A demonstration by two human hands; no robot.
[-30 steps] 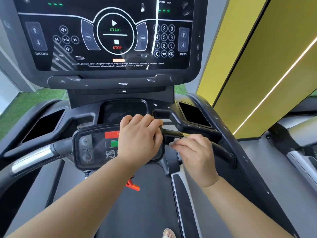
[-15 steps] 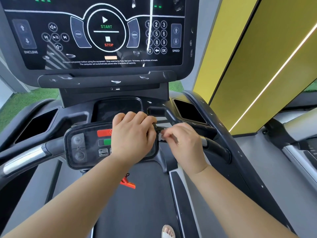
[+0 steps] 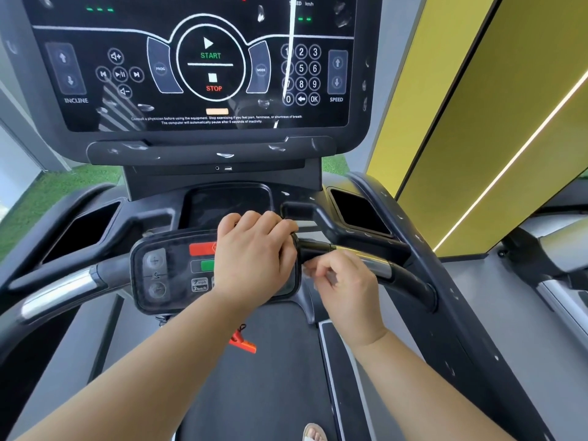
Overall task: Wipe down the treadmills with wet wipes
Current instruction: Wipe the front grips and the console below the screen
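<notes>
Left hand [image 3: 254, 256]: laid knuckles-up over the right half of the control pad [image 3: 165, 268]; the fingers are curled over its top edge, so the pad is gripped.
Right hand [image 3: 348, 291]: held just beside the left, below the handlebar [image 3: 375, 261]; thumb and fingertips are drawn together in a pinch.
Wet wipe [image 3: 310, 271]: seen only as a pale, blurred scrap pinched at the right fingertips, close under the bar's matte black sleeve.
Control pad: a rounded black slab with a glossy face; red and green bars and round plus and minus keys are shown.
Handlebar: a curved tube in polished chrome, capped with black rubbery grips; a matching chrome section [image 3: 57, 291] is seen at the left.
Safety clip [image 3: 243, 343]: red plastic, hung below the pad over the belt [image 3: 261, 393].
Treadmill [image 3: 445, 313]: dark moulded plastic, with angular recessed pockets on both sides.
Console screen [image 3: 197, 68]: flat, glossy black, marked START, STOP, INCLINE and SPEED; droplets are scattered on it.
Wall panels [image 3: 477, 106]: smooth yellow, crossed by a thin lit strip.
</notes>
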